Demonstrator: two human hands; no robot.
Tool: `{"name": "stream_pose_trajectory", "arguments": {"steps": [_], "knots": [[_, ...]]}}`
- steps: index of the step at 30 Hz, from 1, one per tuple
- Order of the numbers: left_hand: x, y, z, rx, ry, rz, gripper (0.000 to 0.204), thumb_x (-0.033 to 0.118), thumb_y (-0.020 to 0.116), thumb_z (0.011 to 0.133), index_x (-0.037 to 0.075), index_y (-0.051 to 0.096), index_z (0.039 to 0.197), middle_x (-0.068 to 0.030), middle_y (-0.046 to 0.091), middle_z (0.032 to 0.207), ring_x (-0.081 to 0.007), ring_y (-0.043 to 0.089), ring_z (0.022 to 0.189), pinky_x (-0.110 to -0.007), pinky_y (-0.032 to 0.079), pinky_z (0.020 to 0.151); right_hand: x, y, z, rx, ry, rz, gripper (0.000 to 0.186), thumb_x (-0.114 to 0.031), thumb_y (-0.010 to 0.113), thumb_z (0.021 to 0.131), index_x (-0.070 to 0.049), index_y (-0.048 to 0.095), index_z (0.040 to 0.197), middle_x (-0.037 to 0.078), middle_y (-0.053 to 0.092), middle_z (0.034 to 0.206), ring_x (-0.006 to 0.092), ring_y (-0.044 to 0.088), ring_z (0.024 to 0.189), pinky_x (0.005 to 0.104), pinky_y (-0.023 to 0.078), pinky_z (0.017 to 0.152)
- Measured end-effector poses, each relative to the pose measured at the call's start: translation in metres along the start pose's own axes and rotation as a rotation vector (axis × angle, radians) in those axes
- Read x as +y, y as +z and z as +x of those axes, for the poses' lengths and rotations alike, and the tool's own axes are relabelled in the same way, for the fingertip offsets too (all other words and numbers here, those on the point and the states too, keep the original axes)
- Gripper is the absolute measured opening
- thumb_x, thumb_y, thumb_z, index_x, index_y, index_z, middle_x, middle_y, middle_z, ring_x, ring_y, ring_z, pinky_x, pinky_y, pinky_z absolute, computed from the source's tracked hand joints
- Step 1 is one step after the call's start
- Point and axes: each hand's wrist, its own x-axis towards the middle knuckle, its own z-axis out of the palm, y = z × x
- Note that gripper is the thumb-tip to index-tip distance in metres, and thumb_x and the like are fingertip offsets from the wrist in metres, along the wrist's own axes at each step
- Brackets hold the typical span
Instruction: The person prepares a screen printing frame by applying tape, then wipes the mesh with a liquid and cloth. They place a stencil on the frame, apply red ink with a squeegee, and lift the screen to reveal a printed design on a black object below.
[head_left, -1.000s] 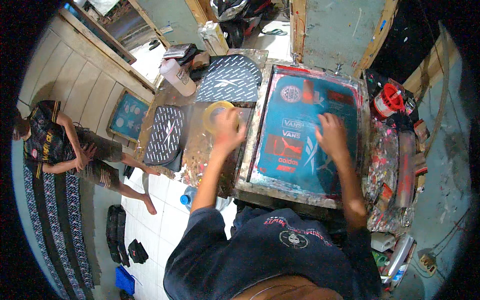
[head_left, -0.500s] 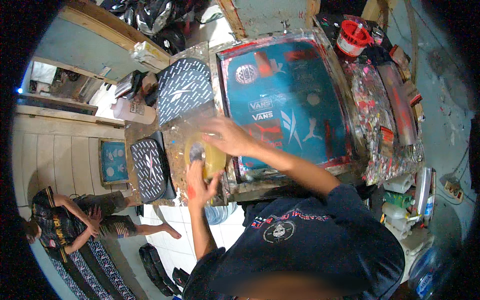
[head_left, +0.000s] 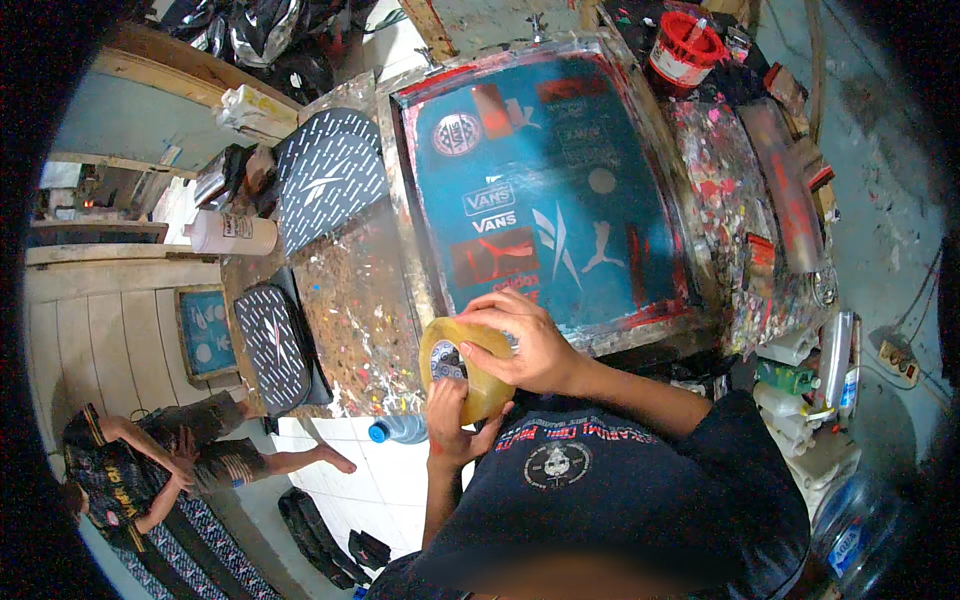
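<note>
A wide roll of yellowish clear tape [head_left: 487, 393] is held close to my chest, at the near edge of the worktable. My left hand [head_left: 456, 422] grips it from below, with fingers at the cardboard core. Over the roll's upper right side, my right hand [head_left: 525, 345] is closed with its thumb toward the core. Just beyond my hands lies a blue printing screen [head_left: 590, 290] in a stained frame, with several logo stencils in its mesh. I cannot make out a loose tape end.
Left of the screen lies a black white-dashed panel [head_left: 325, 180]; similar pieces [head_left: 272, 345] are stacked nearer. A plastic bottle [head_left: 235, 233] stands at the left edge. At the far right are a red paint tub [head_left: 686, 55] and a paint-crusted board [head_left: 712, 190]. Another person [head_left: 165, 440] sits at lower left.
Both hands have lifted the tape roll off the paint-spotted tabletop and brought it right and toward my chest. The whole view has shifted slightly. The other person stays seated.
</note>
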Motion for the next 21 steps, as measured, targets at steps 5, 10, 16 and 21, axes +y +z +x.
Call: {"name": "stream_pose_trajectory", "arguments": {"steps": [5,10,16,21], "knots": [[0.002,0.011,-0.015,-0.051,-0.066,-0.08,0.049,0.025,0.089,0.071,0.002,0.059,0.102,-0.0166,0.064,0.092,-0.0365,0.062,0.082,-0.043,0.047,0.072,0.005,-0.007,-0.011,-0.073,0.119,0.083,0.027,-0.012,0.081,0.077,-0.003,0.064,0.096,0.011,0.067,0.104,0.0282,0.064,0.098,0.0372,0.05,0.086],[0.006,0.014,-0.017,-0.046,-0.054,-0.089,0.048,0.022,0.089,0.072,0.002,0.061,0.104,-0.0176,0.067,0.097,-0.0363,0.066,0.089,-0.042,0.051,0.078,0.005,-0.003,-0.006,-0.107,0.096,0.053,0.029,-0.007,0.074,0.072,-0.003,0.052,0.09,0.013,0.058,0.094,0.0294,0.058,0.089,0.0393,0.048,0.081],[-0.001,0.029,-0.025,0.039,-0.143,-0.246,0.048,0.019,0.091,0.07,0.002,0.059,0.1,-0.0164,0.063,0.09,-0.0351,0.062,0.083,-0.041,0.046,0.073,0.004,0.003,-0.001,-0.074,0.044,0.068,0.028,-0.003,0.07,0.07,-0.003,0.049,0.088,0.014,0.054,0.09,0.0328,0.055,0.085,0.0401,0.046,0.078],[0.002,0.024,-0.015,0.013,-0.06,-0.173,0.047,0.019,0.091,0.07,0.002,0.059,0.099,-0.0156,0.062,0.088,-0.0347,0.061,0.08,-0.041,0.045,0.071,0.008,0.0,-0.002,-0.095,0.036,0.1,0.027,0.0,0.068,0.07,-0.003,0.048,0.087,0.014,0.053,0.089,0.0335,0.054,0.085,0.0407,0.046,0.077]]}}
